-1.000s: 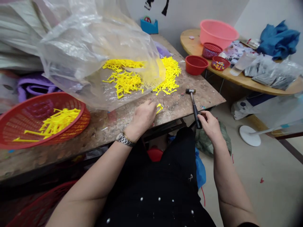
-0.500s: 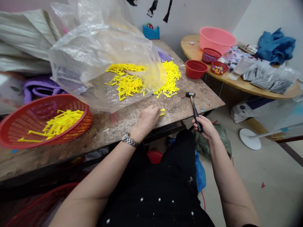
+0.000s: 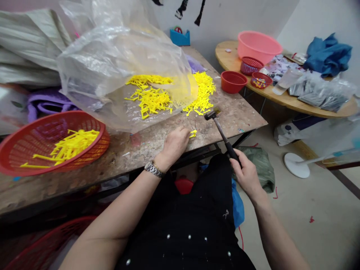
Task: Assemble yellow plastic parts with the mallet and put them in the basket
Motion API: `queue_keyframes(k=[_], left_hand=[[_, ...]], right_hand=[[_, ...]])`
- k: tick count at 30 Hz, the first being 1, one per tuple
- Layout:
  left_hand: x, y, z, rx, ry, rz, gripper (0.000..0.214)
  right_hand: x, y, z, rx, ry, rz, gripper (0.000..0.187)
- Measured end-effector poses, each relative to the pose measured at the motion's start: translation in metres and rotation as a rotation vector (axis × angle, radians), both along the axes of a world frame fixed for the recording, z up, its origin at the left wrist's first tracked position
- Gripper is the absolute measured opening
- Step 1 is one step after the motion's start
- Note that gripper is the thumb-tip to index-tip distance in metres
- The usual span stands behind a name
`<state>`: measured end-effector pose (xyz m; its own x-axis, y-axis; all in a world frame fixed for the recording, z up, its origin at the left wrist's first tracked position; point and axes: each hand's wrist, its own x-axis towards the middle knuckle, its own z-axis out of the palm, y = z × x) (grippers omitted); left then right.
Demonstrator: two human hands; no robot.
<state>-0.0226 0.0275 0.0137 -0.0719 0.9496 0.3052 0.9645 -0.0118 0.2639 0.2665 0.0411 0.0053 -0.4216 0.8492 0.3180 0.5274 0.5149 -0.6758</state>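
My left hand (image 3: 176, 144), with a metal watch (image 3: 153, 168) at the wrist, is closed on a small yellow plastic piece (image 3: 192, 134) at the front edge of the worn wooden table (image 3: 118, 161). Only the end of that piece shows past my fingers. My right hand (image 3: 244, 168) grips the black handle of a small hammer (image 3: 221, 129). The hammer's head is raised over the table, to the right of the yellow piece and apart from it. Beyond my hands lies a heap of similar yellow pieces (image 3: 203, 90), partly under a clear plastic bag (image 3: 112, 56).
A red basket (image 3: 104, 138) holding yellow pieces stands at the left. An empty-looking red bowl (image 3: 234, 81) sits near the table's right edge. On a round wooden table (image 3: 225, 56) are a pink basin (image 3: 258, 47), small baskets and silvery packets. A blue tape dispenser (image 3: 180, 37) stands at the back.
My right hand has swung the hammer's head to the left, toward the yellow piece. My left hand has stayed in place with its hold on the piece.
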Motion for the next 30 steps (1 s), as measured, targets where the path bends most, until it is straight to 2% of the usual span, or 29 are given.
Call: queue_keyframes(k=[5, 11, 15, 19, 23, 27, 30], left_hand=[[0.0, 0.0, -0.001, -0.017, 0.011, 0.009, 0.025], [-0.003, 0.002, -0.008, 0.031, -0.034, -0.02, 0.026], [-0.001, 0.002, -0.004, -0.004, -0.005, -0.007, 0.026], [0.001, 0.001, 0.001, -0.045, 0.026, 0.009, 0.024], [0.001, 0.0, 0.002, -0.03, -0.002, -0.009, 0.024], [-0.001, 0.0, 0.001, -0.035, -0.013, -0.007, 0.024], [-0.001, 0.001, 0.0, -0.042, -0.037, -0.006, 0.023]], right_hand=[[-0.002, -0.022, -0.011, 0.06, -0.061, 0.057, 0.039], [-0.007, -0.025, -0.018, 0.082, -0.153, 0.079, 0.041], [-0.006, -0.024, -0.008, 0.098, -0.161, 0.084, 0.041], [-0.003, -0.031, 0.008, 0.197, -0.071, 0.059, 0.043], [-0.005, -0.038, 0.005, 0.317, 0.021, -0.012, 0.051], [-0.008, -0.033, -0.006, 0.207, -0.099, 0.028, 0.048], [-0.008, -0.029, -0.003, 0.141, -0.188, 0.034, 0.046]])
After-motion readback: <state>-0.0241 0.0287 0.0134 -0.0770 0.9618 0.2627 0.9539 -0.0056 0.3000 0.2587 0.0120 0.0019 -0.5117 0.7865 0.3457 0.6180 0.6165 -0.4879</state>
